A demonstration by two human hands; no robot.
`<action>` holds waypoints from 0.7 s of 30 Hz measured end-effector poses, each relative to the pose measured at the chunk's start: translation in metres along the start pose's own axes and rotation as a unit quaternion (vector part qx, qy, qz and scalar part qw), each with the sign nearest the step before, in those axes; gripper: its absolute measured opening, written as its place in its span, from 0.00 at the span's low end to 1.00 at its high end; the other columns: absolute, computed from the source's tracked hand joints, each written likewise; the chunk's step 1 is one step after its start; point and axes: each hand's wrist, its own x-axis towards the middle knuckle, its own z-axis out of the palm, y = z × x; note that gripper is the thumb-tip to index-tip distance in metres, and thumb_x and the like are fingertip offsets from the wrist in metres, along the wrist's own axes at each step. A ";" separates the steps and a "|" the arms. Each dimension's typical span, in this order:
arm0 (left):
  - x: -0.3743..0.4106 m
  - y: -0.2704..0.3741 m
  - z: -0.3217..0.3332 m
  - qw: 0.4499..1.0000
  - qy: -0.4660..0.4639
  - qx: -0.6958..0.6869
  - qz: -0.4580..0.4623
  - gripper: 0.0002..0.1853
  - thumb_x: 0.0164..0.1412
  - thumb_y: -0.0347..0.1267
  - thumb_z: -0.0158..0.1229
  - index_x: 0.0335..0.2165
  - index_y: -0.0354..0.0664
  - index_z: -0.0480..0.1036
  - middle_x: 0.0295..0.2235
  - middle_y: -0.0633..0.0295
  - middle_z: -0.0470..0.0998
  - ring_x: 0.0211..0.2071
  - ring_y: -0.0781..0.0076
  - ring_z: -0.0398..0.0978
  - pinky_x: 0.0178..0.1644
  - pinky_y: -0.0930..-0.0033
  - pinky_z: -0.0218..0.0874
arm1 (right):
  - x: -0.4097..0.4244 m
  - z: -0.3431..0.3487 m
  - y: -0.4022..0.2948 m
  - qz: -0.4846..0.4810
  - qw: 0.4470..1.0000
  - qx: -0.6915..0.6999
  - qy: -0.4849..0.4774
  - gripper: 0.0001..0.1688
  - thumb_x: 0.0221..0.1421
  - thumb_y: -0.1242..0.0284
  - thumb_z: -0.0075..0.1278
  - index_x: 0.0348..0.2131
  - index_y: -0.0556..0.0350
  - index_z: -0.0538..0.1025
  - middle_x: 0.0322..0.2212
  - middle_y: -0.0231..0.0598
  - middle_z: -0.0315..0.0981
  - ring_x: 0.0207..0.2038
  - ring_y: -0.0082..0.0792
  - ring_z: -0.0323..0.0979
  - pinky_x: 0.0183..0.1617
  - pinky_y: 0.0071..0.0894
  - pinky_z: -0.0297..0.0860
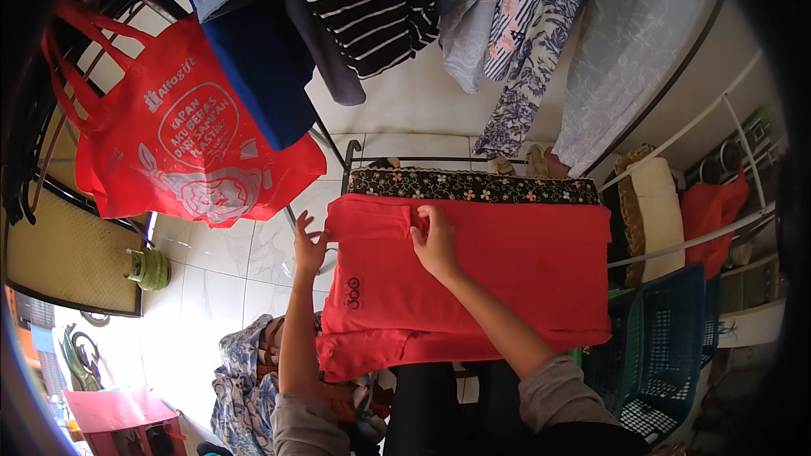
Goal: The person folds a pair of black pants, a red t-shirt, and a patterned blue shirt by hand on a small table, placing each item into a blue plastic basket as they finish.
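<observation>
A red T-shirt [507,266] lies flat over an ironing board with a black floral cover [443,187]. Dark print marks the shirt near its left end, and one sleeve [374,218] lies folded across the upper left part. At the shirt's upper left edge is my left hand [309,247], fingers apart, its fingertips at the cloth; a grip on it cannot be made out. My right hand [436,237] rests at the sleeve's hem with thumb and fingers curved apart, and nothing shows between them.
Clothes [367,6] hang above the board's far side, and a red tote bag [190,133] hangs at the left. Patterned clothes [241,373] are piled at lower left. Blue plastic baskets [665,329] stand at the right. A green gas cylinder [151,269] is on the tiled floor.
</observation>
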 end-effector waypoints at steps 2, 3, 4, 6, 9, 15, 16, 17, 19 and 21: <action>-0.006 0.023 0.010 0.989 0.070 0.088 0.099 0.30 0.48 0.20 0.53 0.52 0.34 0.57 0.45 0.48 0.67 0.39 0.57 0.70 0.41 0.64 0.65 | -0.007 -0.006 -0.019 -0.118 0.988 -0.095 -0.016 0.23 0.48 0.74 0.50 0.46 0.54 0.65 0.52 0.42 0.58 0.50 0.41 0.62 0.48 0.47 0.57; -0.012 0.054 0.027 0.990 0.053 0.058 0.115 0.27 0.50 0.20 0.51 0.50 0.34 0.59 0.46 0.49 0.67 0.39 0.54 0.70 0.43 0.61 0.63 | -0.011 -0.011 -0.023 -0.170 0.974 -0.147 -0.018 0.25 0.48 0.74 0.49 0.47 0.55 0.64 0.55 0.43 0.53 0.54 0.42 0.58 0.50 0.49 0.56; -0.019 0.079 0.040 0.986 -0.026 0.105 0.125 0.26 0.54 0.27 0.50 0.53 0.35 0.58 0.52 0.49 0.62 0.49 0.52 0.65 0.53 0.55 0.55 | -0.015 -0.007 -0.019 -0.206 0.957 -0.194 -0.067 0.31 0.50 0.70 0.46 0.54 0.58 0.59 0.59 0.46 0.46 0.60 0.44 0.49 0.58 0.53 0.48; -0.041 0.100 0.068 0.959 -0.107 0.190 0.179 0.28 0.57 0.34 0.47 0.55 0.36 0.56 0.56 0.50 0.57 0.56 0.53 0.56 0.59 0.52 0.43 | -0.032 0.005 -0.011 -0.192 0.940 -0.256 -0.121 0.35 0.52 0.67 0.44 0.57 0.59 0.56 0.60 0.47 0.42 0.62 0.44 0.43 0.61 0.55 0.43; -0.055 0.085 0.079 0.925 -0.162 0.291 0.185 0.32 0.59 0.42 0.43 0.58 0.37 0.51 0.61 0.52 0.49 0.62 0.57 0.45 0.63 0.48 0.29 | -0.040 -0.012 0.012 -0.167 0.924 -0.287 -0.190 0.40 0.55 0.55 0.40 0.60 0.55 0.50 0.63 0.43 0.37 0.65 0.42 0.35 0.64 0.57 0.34; -0.058 0.080 0.086 0.900 -0.173 0.351 0.190 0.34 0.60 0.44 0.43 0.59 0.37 0.49 0.62 0.53 0.47 0.63 0.58 0.42 0.64 0.47 0.27 | -0.074 -0.159 0.072 -0.108 0.906 -0.359 -0.194 0.41 0.57 0.50 0.38 0.61 0.50 0.49 0.63 0.39 0.38 0.65 0.42 0.36 0.64 0.55 0.35; -0.058 0.081 0.086 0.902 -0.175 0.347 0.187 0.33 0.60 0.43 0.43 0.59 0.38 0.50 0.62 0.53 0.47 0.63 0.58 0.42 0.64 0.47 0.27 | -0.082 -0.184 0.082 -0.082 0.915 -0.356 -0.172 0.39 0.57 0.52 0.38 0.60 0.51 0.51 0.62 0.40 0.39 0.64 0.43 0.37 0.64 0.54 0.36; -0.058 0.080 0.086 0.903 -0.180 0.343 0.186 0.33 0.60 0.43 0.43 0.59 0.38 0.50 0.62 0.52 0.47 0.63 0.59 0.41 0.64 0.47 0.27 | -0.091 -0.208 0.093 -0.053 0.922 -0.352 -0.149 0.37 0.58 0.54 0.39 0.60 0.52 0.53 0.62 0.40 0.41 0.64 0.43 0.39 0.64 0.54 0.36; -0.051 0.077 0.078 0.943 -0.185 0.235 0.143 0.30 0.59 0.40 0.44 0.57 0.39 0.54 0.60 0.52 0.51 0.62 0.58 0.45 0.63 0.48 0.29 | -0.099 -0.249 0.121 0.009 0.942 -0.327 -0.080 0.33 0.57 0.58 0.41 0.57 0.53 0.58 0.60 0.43 0.45 0.63 0.46 0.42 0.64 0.54 0.38; -0.046 0.089 0.082 0.964 -0.178 0.153 0.127 0.26 0.59 0.37 0.46 0.55 0.39 0.58 0.57 0.52 0.56 0.60 0.58 0.50 0.63 0.48 0.32 | -0.096 -0.267 0.130 0.036 0.953 -0.301 0.009 0.29 0.56 0.61 0.42 0.54 0.54 0.61 0.59 0.44 0.49 0.61 0.48 0.45 0.63 0.54 0.40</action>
